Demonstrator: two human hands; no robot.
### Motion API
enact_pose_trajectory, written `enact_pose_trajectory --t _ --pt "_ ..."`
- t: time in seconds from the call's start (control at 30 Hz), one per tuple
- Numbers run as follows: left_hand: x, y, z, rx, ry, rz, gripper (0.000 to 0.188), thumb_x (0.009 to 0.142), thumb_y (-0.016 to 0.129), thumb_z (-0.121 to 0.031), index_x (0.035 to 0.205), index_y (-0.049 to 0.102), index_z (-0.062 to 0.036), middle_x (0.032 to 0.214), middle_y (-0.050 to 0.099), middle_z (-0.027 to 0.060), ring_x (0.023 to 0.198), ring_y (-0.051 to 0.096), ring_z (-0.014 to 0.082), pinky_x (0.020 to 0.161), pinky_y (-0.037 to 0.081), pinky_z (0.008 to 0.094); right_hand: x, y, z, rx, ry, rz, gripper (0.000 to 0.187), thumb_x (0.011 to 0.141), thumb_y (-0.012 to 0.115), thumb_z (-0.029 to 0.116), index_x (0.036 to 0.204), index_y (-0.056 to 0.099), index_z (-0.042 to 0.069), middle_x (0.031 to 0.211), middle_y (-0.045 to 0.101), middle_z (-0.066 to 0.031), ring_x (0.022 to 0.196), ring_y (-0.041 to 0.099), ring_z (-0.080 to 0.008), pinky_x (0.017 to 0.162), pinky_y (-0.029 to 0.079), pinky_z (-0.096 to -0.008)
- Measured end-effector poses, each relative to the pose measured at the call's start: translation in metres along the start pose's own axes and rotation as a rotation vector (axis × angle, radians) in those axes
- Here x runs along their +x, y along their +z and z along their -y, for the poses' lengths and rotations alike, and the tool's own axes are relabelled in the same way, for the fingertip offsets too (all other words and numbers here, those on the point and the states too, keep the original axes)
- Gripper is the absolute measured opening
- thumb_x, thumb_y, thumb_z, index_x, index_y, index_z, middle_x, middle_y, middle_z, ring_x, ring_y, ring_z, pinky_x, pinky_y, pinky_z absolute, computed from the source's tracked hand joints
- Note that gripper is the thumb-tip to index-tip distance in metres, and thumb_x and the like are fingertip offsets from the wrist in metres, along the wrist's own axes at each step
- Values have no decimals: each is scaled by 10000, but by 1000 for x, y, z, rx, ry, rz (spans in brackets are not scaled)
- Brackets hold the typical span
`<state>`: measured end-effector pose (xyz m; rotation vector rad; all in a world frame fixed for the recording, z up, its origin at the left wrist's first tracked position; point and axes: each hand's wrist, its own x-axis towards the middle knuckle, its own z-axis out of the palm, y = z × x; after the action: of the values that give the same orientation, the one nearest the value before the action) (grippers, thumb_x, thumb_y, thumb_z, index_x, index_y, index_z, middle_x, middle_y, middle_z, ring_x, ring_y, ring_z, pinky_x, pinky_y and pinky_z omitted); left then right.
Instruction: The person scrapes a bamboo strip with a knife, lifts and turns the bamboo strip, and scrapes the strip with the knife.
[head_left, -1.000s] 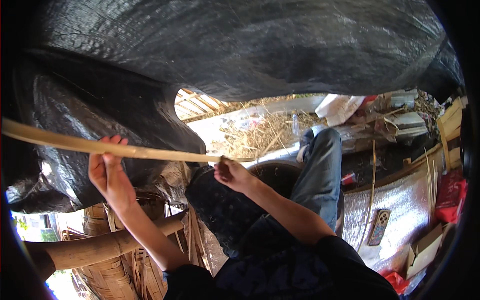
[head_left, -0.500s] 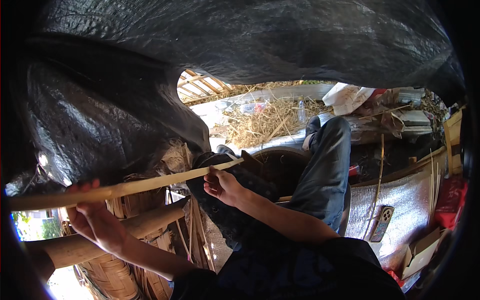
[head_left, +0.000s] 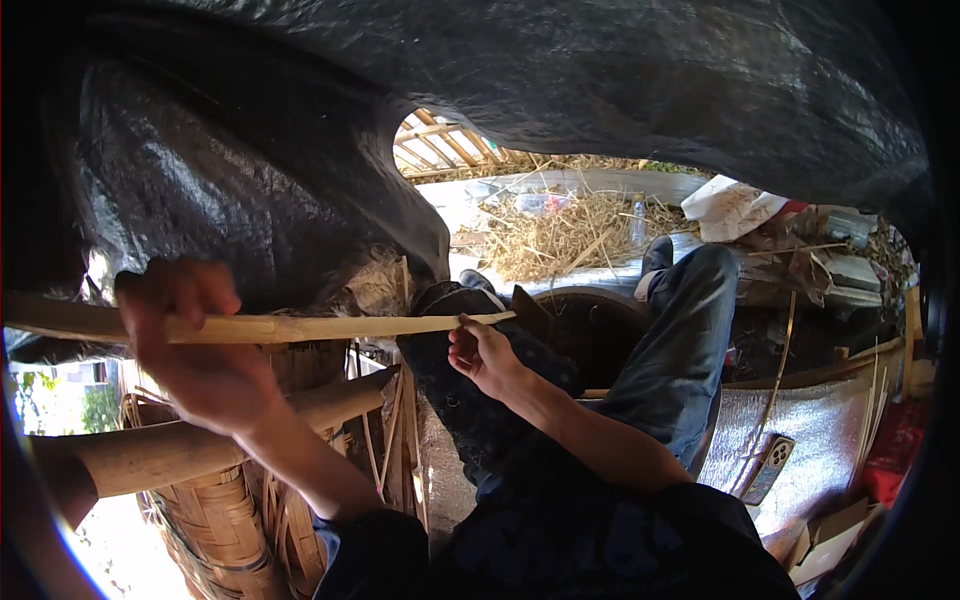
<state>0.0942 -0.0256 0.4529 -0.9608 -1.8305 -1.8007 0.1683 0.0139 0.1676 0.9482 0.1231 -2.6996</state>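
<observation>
Presently, in the head view, the bamboo strip (head_left: 340, 328) spans both hands, running roughly level across the left and middle, above the thick bamboo pole (head_left: 180, 455). Right hand (head_left: 485, 358): thumb and forefinger pinch the strip just short of its tapered tip. Left hand (head_left: 195, 350): located at the broader part; it is blurred, so whether the fingers close on the strip cannot be told. For sound handling, support the broad part with the left palm, pinch the thin end lightly, and hold both hands in line so the strip does not twist. Treat the edges as potentially sharp; avoid sliding bare fingers along them. Visible count: one strip in hand, two hands, one thick pole, one phone (head_left: 768, 468), one clear bottle (head_left: 638, 222), one cardboard box (head_left: 835, 540)
</observation>
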Motion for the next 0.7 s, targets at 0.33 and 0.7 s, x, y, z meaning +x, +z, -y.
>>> enact_pose_trajectory --t 0.33,0.7 --pt "-10 -19 22 -374 -171 53 228 865 326 -210 658 306 -116 556 277 10 485 263 89 546 244 260 -137 -41 58 -644 -435 -77 255 820 587 194 987 496 25 847 572 -73 699 565 -149 627 492 -293" --pt "-48 -39 27 -460 -234 103 182 808 396 -216 703 298 -105 632 278 27 518 286 101 553 233 284 -319 -329 -48 -1396 -281 -1176 230 785 545 101 950 422 -3 801 526 -188 715 561 -305 567 450 -360"
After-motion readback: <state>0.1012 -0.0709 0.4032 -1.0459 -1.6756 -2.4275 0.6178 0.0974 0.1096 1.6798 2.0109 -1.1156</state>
